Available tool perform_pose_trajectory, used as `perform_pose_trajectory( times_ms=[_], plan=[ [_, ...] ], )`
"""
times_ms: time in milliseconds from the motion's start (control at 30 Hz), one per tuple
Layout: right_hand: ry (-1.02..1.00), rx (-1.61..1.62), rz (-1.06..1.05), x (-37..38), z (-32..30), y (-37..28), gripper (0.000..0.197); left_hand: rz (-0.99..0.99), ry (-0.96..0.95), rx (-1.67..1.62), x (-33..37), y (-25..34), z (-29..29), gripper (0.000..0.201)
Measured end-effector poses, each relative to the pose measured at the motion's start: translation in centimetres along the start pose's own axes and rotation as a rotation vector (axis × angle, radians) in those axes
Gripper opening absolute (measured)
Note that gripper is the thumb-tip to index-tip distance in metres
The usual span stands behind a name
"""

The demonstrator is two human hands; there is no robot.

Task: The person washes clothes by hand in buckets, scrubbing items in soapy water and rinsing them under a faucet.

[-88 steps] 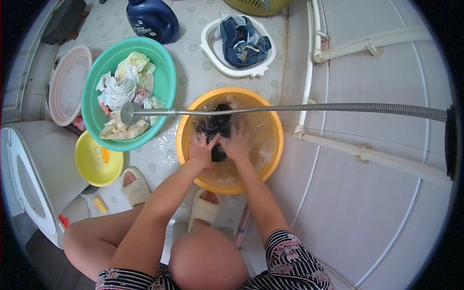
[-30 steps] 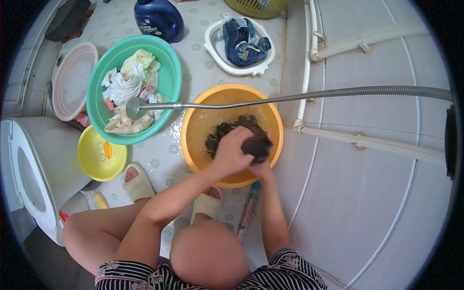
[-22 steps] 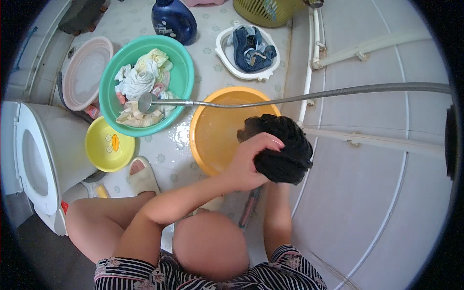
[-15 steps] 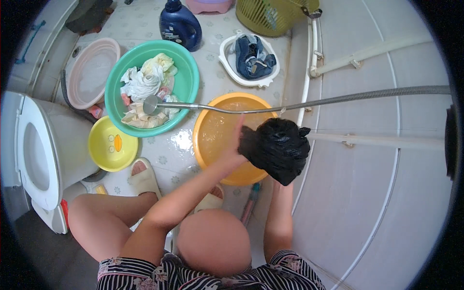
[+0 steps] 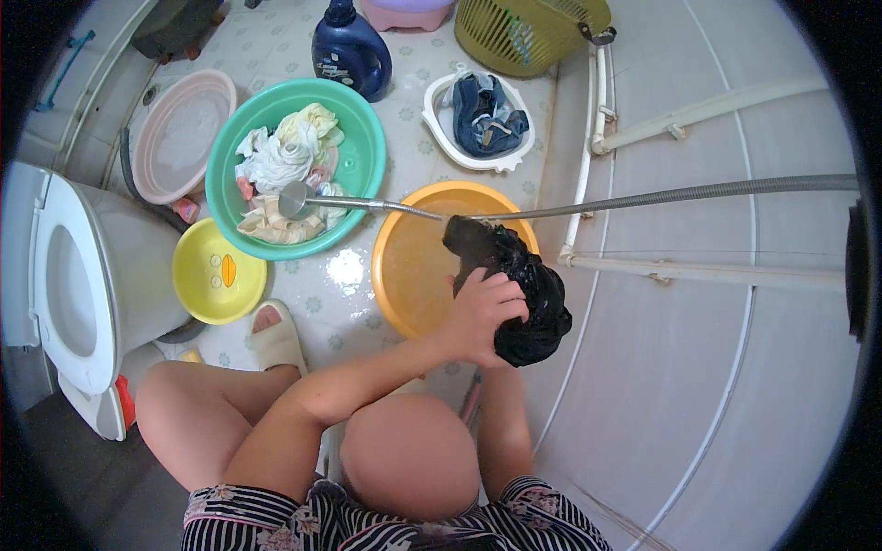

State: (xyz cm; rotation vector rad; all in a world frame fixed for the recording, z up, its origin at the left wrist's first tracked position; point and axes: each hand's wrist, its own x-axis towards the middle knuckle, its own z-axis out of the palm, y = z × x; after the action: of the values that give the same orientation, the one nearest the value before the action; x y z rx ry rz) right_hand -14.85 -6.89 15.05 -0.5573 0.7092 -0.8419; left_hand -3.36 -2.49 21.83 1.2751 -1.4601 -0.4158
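Observation:
A bunched, wet-looking black cloth [image 5: 537, 321] is held up over the right side of the orange basin [image 5: 390, 294], which has water in it. My left hand [image 5: 487, 317] is closed on the cloth, its fingers bent over the near side. My right hand is hidden behind the cloth and my left hand; only its forearm [image 5: 505, 413] shows, coming up from below. Just above the cloth, a metal shower head [image 5: 294, 200] on a grey hose [image 5: 680, 191] stretches across the basin, its head over the green basin [image 5: 375, 174].
Light-coloured clothes [image 5: 285, 161] lie in the green basin. Behind stand a blue detergent bottle [image 5: 349, 55], a white basin [image 5: 436, 129] with dark blue denim [image 5: 487, 119], and an olive basket [image 5: 514, 37]. Left are a yellow basin [image 5: 211, 303], a pink basin [image 5: 152, 184] and a toilet [image 5: 110, 294].
My left hand has shifted from the cloth's left end onto its near side. The cloth has moved slightly left, and one end now points up toward the hose.

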Motion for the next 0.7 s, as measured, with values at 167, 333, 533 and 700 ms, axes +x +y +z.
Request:
perform_pose_trajectory(
  times_ms=[167,333,533,700],
  plan=[
    [0.022,0.067,0.002,0.2,-0.2,-0.2,0.024,0.010,0.024,0.002,0.2,-0.3,0.4,0.047],
    [0.013,0.083,0.001,0.9,0.0,-1.5,0.024,-0.014,0.058,-0.087,-0.7,-1.1,0.8,0.048],
    [-0.025,0.074,0.015,0.3,-0.4,-1.3,0.025,-0.156,0.271,-0.309,-1.6,-0.1,-0.4,0.046],
    [-0.155,-1.173,-0.219,-0.1,-1.6,-2.5,0.029,-0.168,0.160,-0.391,-0.6,1.7,-1.3,0.046]
  ],
)
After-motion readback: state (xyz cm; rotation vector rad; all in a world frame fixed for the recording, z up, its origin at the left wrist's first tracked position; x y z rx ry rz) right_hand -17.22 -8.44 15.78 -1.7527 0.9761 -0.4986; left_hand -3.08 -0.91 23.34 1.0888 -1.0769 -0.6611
